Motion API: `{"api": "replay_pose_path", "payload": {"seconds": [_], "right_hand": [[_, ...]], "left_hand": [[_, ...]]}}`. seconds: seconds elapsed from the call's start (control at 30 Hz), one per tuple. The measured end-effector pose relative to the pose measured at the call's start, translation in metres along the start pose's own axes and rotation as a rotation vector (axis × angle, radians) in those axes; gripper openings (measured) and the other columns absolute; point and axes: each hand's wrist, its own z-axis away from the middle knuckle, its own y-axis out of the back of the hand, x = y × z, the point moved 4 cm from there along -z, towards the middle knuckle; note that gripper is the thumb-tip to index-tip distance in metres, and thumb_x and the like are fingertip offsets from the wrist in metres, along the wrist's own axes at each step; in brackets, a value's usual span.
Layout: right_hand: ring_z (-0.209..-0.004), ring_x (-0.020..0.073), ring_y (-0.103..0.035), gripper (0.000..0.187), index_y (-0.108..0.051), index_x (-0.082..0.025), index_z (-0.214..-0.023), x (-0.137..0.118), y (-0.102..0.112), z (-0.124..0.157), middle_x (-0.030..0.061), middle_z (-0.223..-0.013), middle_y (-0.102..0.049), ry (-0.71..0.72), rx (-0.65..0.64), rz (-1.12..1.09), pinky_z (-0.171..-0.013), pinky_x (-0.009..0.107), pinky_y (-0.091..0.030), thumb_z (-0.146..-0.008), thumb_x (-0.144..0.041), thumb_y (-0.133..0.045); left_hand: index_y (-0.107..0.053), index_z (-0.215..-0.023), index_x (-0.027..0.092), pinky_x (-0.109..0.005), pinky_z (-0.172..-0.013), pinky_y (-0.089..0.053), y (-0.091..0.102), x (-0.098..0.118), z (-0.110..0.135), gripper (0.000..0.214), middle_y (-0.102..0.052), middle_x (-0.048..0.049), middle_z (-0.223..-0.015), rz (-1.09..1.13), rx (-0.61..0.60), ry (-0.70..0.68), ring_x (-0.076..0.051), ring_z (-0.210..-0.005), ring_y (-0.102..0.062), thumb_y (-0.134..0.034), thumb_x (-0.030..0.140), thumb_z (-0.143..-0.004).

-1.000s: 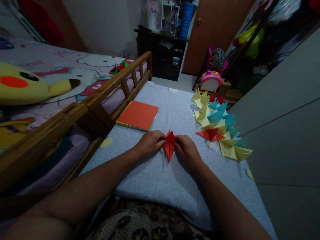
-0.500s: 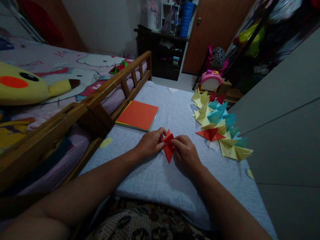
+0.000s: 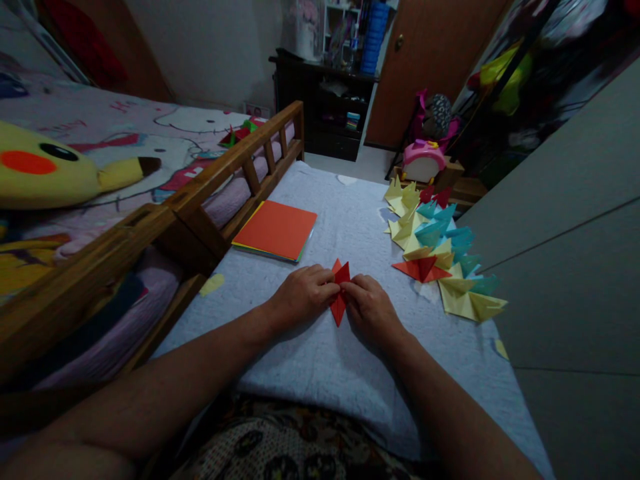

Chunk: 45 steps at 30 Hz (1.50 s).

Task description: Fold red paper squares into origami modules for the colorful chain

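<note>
Left hand (image 3: 305, 295) and right hand (image 3: 374, 310) pinch creased, pointed red paper (image 3: 339, 312). Flat square paper stack (image 3: 276, 230) lies on wrinkled cloth (image 3: 320, 367).

The left hand (image 3: 304, 291), a second ago at the left edge of the folded red paper (image 3: 339, 312) and then with a finger raised, now has that finger lowered and its fingertips over the paper's middle. The right hand (image 3: 374, 308), first beside the paper's right edge, now reaches onto it.
</note>
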Motion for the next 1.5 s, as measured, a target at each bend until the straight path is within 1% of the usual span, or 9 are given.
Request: {"api": "replay_pose_path", "payload": {"seconds": [0.17, 0.4, 0.53, 0.7, 0.87, 1.03, 1.2, 1.33, 1.5], "right_hand": [[-0.088, 0.0225, -0.054, 0.019, -0.071, -0.021, -0.098, -0.001, 0.0, 0.001, 0.0081, -0.093, -0.06, -0.004, -0.005, -0.016, -0.08, 0.037, -0.049, -0.097, -0.017, -0.052], [-0.105, 0.0257, -0.056, 0.029, -0.068, -0.023, -0.11, -0.005, 0.01, 0.002, 0.0114, -0.116, -0.061, 0.01, 0.107, -0.129, -0.091, 0.043, -0.051, -0.091, -0.009, -0.052], [-0.101, 0.0253, -0.06, 0.029, -0.061, -0.02, -0.112, 0.006, 0.012, 0.001, 0.0112, -0.108, -0.063, -0.139, 0.235, -0.231, -0.088, 0.042, -0.052, -0.086, -0.011, -0.051], [-0.08, 0.0207, -0.061, 0.019, -0.056, -0.021, -0.104, 0.014, 0.005, -0.003, 0.0055, -0.09, -0.067, -0.305, 0.202, -0.323, -0.074, 0.035, -0.05, -0.085, -0.019, -0.055], [-0.07, 0.0179, -0.057, 0.005, -0.053, -0.023, -0.088, 0.013, 0.003, -0.007, 0.0009, -0.08, -0.062, -0.32, 0.209, -0.332, -0.065, 0.03, -0.045, -0.084, -0.022, -0.054], [-0.08, 0.0202, -0.06, 0.011, -0.059, -0.023, -0.093, 0.012, 0.0, -0.01, 0.0027, -0.086, -0.066, -0.266, 0.153, -0.313, -0.075, 0.033, -0.047, -0.089, -0.018, -0.05], [-0.088, 0.0228, -0.06, 0.019, -0.065, -0.023, -0.099, 0.013, -0.002, -0.01, 0.0054, -0.092, -0.068, -0.182, 0.131, -0.243, -0.08, 0.036, -0.047, -0.091, -0.013, -0.051], [-0.091, 0.0237, -0.058, 0.022, -0.069, -0.022, -0.103, 0.012, -0.005, -0.011, 0.0078, -0.095, -0.066, -0.128, 0.127, -0.192, -0.082, 0.038, -0.048, -0.092, -0.012, -0.053], [-0.089, 0.0229, -0.055, 0.024, -0.075, -0.022, -0.101, 0.01, -0.007, -0.01, 0.0081, -0.093, -0.059, -0.129, 0.132, -0.101, -0.079, 0.038, -0.049, -0.094, -0.014, -0.053]], "left_hand": [[-0.068, -0.093, 0.019, -0.036, -0.078, -0.043, -0.002, 0.001, 0.001, 0.015, -0.068, -0.0057, -0.092, -0.09, -0.013, 0.011, -0.022, -0.088, -0.056, -0.057, 0.027, -0.1], [-0.066, -0.1, 0.018, -0.039, -0.085, -0.046, 0.003, 0.005, 0.002, 0.012, -0.068, -0.0083, -0.103, -0.054, 0.021, 0.019, -0.024, -0.097, -0.057, -0.055, 0.023, -0.1], [-0.06, -0.097, 0.017, -0.037, -0.083, -0.048, 0.003, 0.0, 0.002, 0.005, -0.064, -0.009, -0.103, 0.126, 0.069, 0.137, -0.024, -0.095, -0.058, -0.057, 0.017, -0.093], [-0.051, -0.102, 0.02, -0.033, -0.078, -0.05, 0.0, -0.009, -0.001, 0.018, -0.061, -0.0042, -0.1, 0.345, 0.161, 0.302, -0.019, -0.087, -0.058, -0.06, 0.013, -0.089], [-0.05, -0.098, 0.022, -0.032, -0.076, -0.049, -0.004, -0.012, -0.003, 0.011, -0.063, -0.0029, -0.095, 0.337, 0.112, 0.369, -0.019, -0.084, -0.06, -0.057, 0.016, -0.092], [-0.046, -0.109, 0.023, -0.029, -0.07, -0.046, -0.009, -0.015, 0.0, 0.021, -0.065, -0.0004, -0.089, 0.327, 0.072, 0.487, -0.019, -0.079, -0.064, -0.057, 0.018, -0.092], [-0.049, -0.114, 0.023, -0.029, -0.069, -0.045, -0.013, -0.015, 0.001, 0.019, -0.067, -0.002, -0.092, 0.258, 0.01, 0.478, -0.02, -0.082, -0.063, -0.051, 0.018, -0.096], [-0.056, -0.103, 0.02, -0.031, -0.072, -0.045, -0.015, -0.012, -0.001, 0.013, -0.065, -0.005, -0.093, 0.169, -0.024, 0.374, -0.021, -0.085, -0.06, -0.046, 0.015, -0.098], [-0.062, -0.099, 0.02, -0.031, -0.07, -0.044, -0.014, -0.008, -0.001, 0.013, -0.063, -0.0064, -0.093, 0.023, -0.053, 0.305, -0.022, -0.084, -0.056, -0.049, 0.017, -0.098]]}}
